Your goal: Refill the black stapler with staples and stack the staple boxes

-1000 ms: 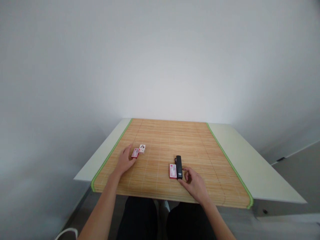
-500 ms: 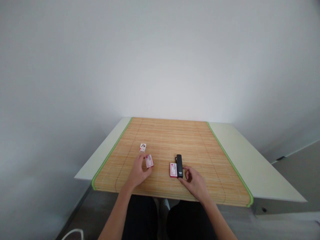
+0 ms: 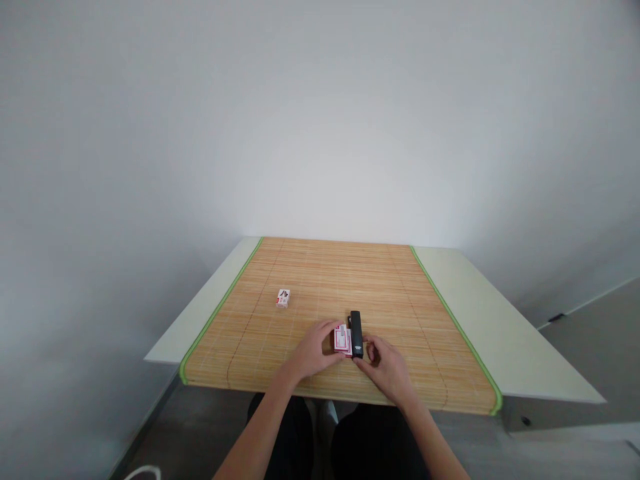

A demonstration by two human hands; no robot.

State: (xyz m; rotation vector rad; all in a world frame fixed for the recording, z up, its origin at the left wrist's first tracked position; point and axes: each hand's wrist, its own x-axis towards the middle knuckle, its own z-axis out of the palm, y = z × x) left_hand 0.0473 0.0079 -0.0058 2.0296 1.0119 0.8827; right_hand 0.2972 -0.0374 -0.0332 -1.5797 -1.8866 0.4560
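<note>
My left hand (image 3: 316, 348) grips a small pink-and-white box (image 3: 343, 337) between thumb and fingers. It is over a similar pink-edged box (image 3: 349, 351), mostly covered and showing only at its right and lower edges; whether the two touch, I cannot tell. Directly to their right lies a black stapler (image 3: 357, 335), lengthwise away from me. My right hand (image 3: 387, 367) has its thumb at the stapler's near end and its fingers curled along the right side. Farther back on the left, a small white-and-red box (image 3: 283, 298) with a dark picture stands apart from both hands.
A bamboo mat (image 3: 320, 267) with green edging covers the middle of the white table (image 3: 470, 287). Behind the table rises a pale wall (image 3: 320, 133). My legs are below the front edge, and a white cable (image 3: 144, 471) shows at lower left.
My left hand has carried its pink-and-white box rightward, from near the white-and-red box to above the box beside the stapler. My right hand stays at the stapler.
</note>
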